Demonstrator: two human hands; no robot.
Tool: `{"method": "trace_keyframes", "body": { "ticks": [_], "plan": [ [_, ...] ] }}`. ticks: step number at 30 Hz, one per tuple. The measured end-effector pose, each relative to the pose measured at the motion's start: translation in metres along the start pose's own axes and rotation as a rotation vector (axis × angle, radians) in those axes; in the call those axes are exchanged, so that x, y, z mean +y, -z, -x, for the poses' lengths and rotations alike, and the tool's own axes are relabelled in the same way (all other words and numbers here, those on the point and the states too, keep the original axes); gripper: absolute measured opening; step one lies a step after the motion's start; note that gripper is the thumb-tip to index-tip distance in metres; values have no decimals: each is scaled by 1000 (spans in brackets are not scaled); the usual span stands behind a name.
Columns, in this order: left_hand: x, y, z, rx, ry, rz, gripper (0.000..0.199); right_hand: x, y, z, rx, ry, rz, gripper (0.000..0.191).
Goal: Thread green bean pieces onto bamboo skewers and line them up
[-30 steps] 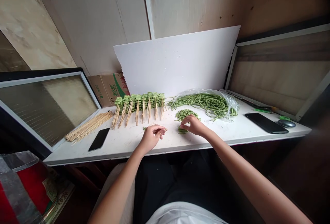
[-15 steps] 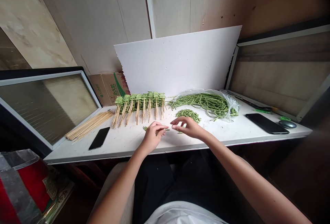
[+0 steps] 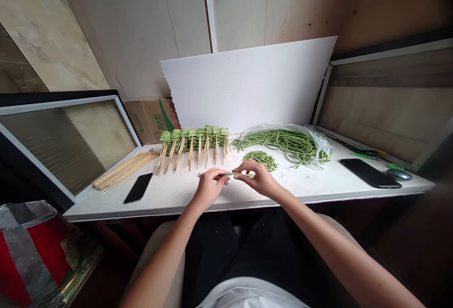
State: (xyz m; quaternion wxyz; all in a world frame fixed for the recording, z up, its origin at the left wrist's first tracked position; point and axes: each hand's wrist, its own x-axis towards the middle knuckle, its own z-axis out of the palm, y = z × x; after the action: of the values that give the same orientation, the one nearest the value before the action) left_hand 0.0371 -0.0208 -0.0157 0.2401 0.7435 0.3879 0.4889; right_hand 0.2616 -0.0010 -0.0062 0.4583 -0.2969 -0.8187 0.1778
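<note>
Now R hand nearer L hand vs b4; both hands pinching bean pc.

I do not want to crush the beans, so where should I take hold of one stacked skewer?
Probably best by its bare stick, from the near side: the sticks point toward you, while the green bean pieces sit packed closely behind.

matt wooden sticks, crinkled clear plastic bag, matt cardboard box, smooth tabletop, glossy phone
</note>
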Motion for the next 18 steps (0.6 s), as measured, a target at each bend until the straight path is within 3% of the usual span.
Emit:
{"method": "trace_keyframes", "body": {
  "ticks": [9, 13, 18],
  "plan": [
    [9, -1, 2, 0, -110, -84, 10, -7, -7, 0, 18, 44, -47, 16],
    [12, -1, 4, -75, -169, -140, 23, -3, -11, 2, -24, 88, -55, 13],
    [14, 0, 5, -202, -111, -84, 25, -3, -9, 2, -110, 78, -128, 14]
  ]
}}
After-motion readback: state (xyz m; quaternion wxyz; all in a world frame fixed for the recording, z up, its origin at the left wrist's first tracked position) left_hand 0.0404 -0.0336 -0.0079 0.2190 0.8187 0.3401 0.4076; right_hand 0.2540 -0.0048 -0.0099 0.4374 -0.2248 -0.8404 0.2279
